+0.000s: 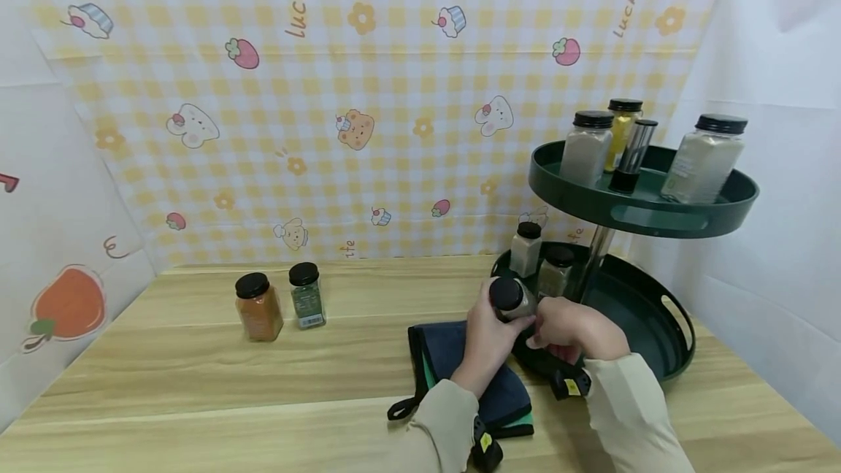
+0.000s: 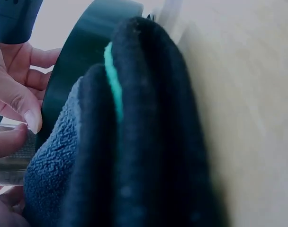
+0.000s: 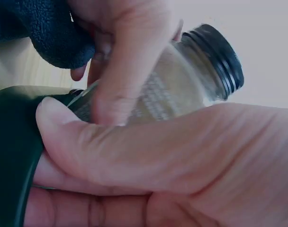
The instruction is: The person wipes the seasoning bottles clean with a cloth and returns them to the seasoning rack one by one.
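My left hand grips a clear spice jar with a black lid, its thumb across the printed side. The jar leans at the front left edge of the dark green lower tray. Close beside it, my right hand holds the tray's rim, thumb tip on the near side and fingers partly hidden behind the wall. A folded dark blue cloth with green edging lies under the left forearm. Two more black-lidded jars stand in the lower tray, a pale one and a brownish one.
The upper tray on a metal post carries several items, among them a large white jar, a yellow jar and a slim clear shaker. Left on the wooden table stand an orange spice jar and a green herb jar.
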Demonstrator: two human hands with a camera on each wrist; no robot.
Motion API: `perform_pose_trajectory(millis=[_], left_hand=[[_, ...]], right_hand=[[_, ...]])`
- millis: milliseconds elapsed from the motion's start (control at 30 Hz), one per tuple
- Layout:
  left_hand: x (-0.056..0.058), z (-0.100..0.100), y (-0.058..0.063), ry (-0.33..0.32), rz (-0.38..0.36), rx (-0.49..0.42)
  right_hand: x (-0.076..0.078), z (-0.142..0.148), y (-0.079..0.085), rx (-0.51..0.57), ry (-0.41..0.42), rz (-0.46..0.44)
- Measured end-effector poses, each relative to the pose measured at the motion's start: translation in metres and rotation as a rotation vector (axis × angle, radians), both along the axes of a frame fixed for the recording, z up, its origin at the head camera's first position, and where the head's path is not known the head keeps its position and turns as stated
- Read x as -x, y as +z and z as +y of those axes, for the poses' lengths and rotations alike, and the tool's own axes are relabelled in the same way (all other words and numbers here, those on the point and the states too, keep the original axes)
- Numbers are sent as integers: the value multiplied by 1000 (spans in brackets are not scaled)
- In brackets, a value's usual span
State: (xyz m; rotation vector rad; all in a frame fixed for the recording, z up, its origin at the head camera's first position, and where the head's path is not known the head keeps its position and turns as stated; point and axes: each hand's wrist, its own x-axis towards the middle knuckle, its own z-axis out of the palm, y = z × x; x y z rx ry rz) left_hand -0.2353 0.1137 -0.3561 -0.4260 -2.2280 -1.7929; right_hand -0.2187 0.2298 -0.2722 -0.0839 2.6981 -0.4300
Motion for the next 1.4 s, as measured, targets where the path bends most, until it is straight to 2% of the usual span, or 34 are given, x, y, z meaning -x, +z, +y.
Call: perform_pose_trajectory(millis=[200, 367, 467, 633, 933, 1233, 1300, 1400], left_hand=[[-2, 2, -1, 25, -61, 210], [-3, 4, 0, 43, -17, 354], [-3, 4, -1, 55, -6, 406], [-3, 1, 0, 81, -21, 430], [-4, -2, 1, 150, 25, 522], [-6, -5, 0, 123, 34, 536], [-5, -8, 2, 82, 17, 537], [-2, -16, 9, -18, -36, 558]], right_hand=[[-1, 1, -1, -7, -19, -13], [-1, 2, -1, 2, -17, -16], [-1, 2, -2, 8, -10, -11], [-2, 1, -1, 8, -1, -7], [-1, 0, -3, 12, -11, 0], [1, 0, -5, 13, 1, 8], [1, 0, -5, 12, 0, 7], [0, 0, -4, 17, 1, 6]])
